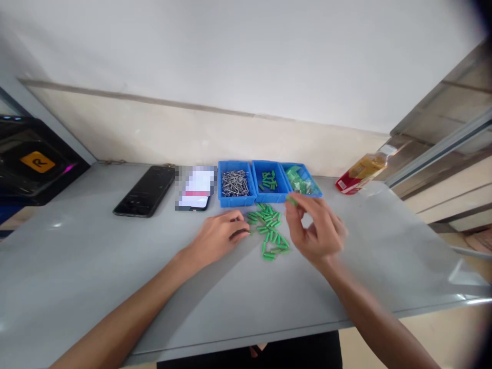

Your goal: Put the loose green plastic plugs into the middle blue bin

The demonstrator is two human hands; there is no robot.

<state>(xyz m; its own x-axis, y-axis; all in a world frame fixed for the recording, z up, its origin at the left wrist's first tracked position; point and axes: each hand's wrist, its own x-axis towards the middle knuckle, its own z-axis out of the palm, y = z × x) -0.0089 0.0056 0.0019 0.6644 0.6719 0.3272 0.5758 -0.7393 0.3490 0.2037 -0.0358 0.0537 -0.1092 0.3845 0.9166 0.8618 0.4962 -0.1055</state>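
Note:
A heap of several green wall plugs point(269, 229) lies on the grey table point(96, 266) in front of three blue bins. My left hand point(221, 237) rests on the table at the heap's left edge, fingers curled, tips touching the plugs. My right hand point(315, 228) is raised just right of the heap, pinching one green plug point(292, 200) between thumb and forefinger. The left bin point(235, 183) holds metal nails, the middle bin point(269, 181) holds a few green plugs, the right bin point(302, 179) holds green pieces in clear bags.
Two phones lie left of the bins: a dark one point(145, 190) and one with a lit screen point(196, 188). A bottle with a red and yellow label point(361, 171) lies at the far right. A black machine point(31, 161) stands at the left edge.

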